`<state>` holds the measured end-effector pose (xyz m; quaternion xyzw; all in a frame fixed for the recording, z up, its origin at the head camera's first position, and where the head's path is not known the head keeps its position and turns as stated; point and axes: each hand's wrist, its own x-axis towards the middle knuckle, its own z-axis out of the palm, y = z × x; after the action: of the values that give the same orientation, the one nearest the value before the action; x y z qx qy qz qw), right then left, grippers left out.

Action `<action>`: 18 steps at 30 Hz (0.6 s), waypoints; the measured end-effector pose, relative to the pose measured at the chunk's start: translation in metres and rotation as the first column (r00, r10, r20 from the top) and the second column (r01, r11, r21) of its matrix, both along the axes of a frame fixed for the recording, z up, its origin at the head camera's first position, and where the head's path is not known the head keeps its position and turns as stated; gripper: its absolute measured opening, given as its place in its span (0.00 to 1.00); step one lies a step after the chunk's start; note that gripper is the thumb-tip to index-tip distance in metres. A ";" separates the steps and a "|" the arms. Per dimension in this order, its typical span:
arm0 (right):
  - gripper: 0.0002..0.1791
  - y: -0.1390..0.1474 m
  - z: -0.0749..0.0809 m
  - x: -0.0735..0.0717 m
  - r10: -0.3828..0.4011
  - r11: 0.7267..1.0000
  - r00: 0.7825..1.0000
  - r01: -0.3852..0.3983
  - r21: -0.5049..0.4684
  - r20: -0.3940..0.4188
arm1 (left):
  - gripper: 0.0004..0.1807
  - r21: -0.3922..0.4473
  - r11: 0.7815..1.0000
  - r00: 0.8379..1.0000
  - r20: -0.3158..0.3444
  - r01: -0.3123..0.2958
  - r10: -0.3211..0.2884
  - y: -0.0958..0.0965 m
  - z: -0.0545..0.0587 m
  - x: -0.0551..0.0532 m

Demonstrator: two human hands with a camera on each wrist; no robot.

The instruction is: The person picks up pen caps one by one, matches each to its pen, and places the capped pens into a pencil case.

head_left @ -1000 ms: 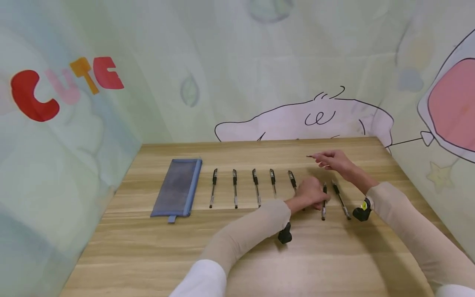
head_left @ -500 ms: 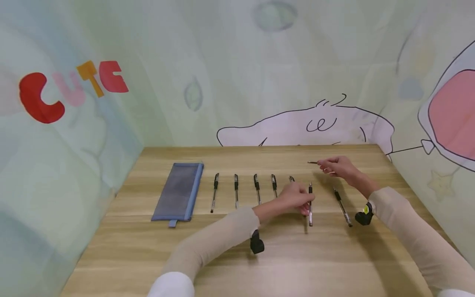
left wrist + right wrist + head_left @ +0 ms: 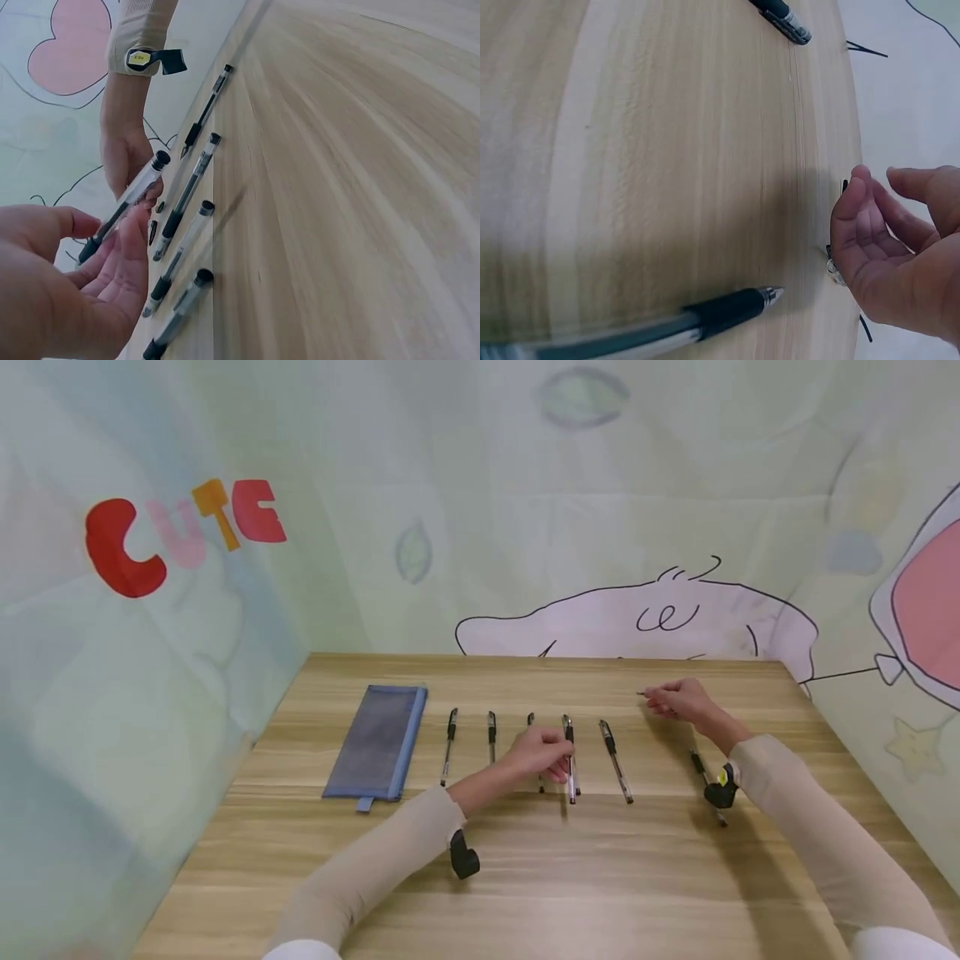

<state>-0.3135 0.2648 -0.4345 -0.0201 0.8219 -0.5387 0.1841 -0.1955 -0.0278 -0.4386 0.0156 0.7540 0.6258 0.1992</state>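
Observation:
In the head view my left hand holds a gel pen, its black grip toward the wall, above the row of pens. The left wrist view shows this clear-barrelled pen between thumb and fingers, its writing end down near the fingertips. Farther right, over the back of the table, my right hand has curled fingers around a small dark piece resembling a pen cap; in the right wrist view the fingers mostly hide it. An uncapped pen lies beneath the right wrist, its metal tip bare.
Several capped pens lie in a row on the wooden table, among them one pen right of the held one and one pen at the row's left. A blue mesh zip pouch lies left. Printed curtains stand behind the table.
My left hand has gone left along the row, carrying the pen from beside the uncapped one. The right hand stays near the table's back with the small dark piece.

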 end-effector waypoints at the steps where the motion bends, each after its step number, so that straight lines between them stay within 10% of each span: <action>1: 0.27 -0.001 0.000 -0.001 -0.011 1.000 1.000 0.012 -0.009 0.006 | 0.11 0.011 1.000 1.000 -0.003 -0.006 0.006 -0.004 -0.001 0.000; 8: 0.17 -0.009 -0.002 -0.006 -0.077 0.995 0.997 0.078 -0.055 0.029 | 0.13 0.026 1.000 1.000 0.015 0.014 -0.015 -0.025 -0.004 0.005; 18: 0.24 -0.004 -0.010 -0.030 -0.125 0.954 0.988 0.145 0.263 -0.090 | 0.14 0.031 0.998 0.999 0.020 0.047 -0.048 -0.029 -0.003 0.012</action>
<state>-0.3436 0.2608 -0.4448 0.0419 0.8930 -0.4324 0.1180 -0.1837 -0.0568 -0.4417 0.0302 0.7416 0.6325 0.2215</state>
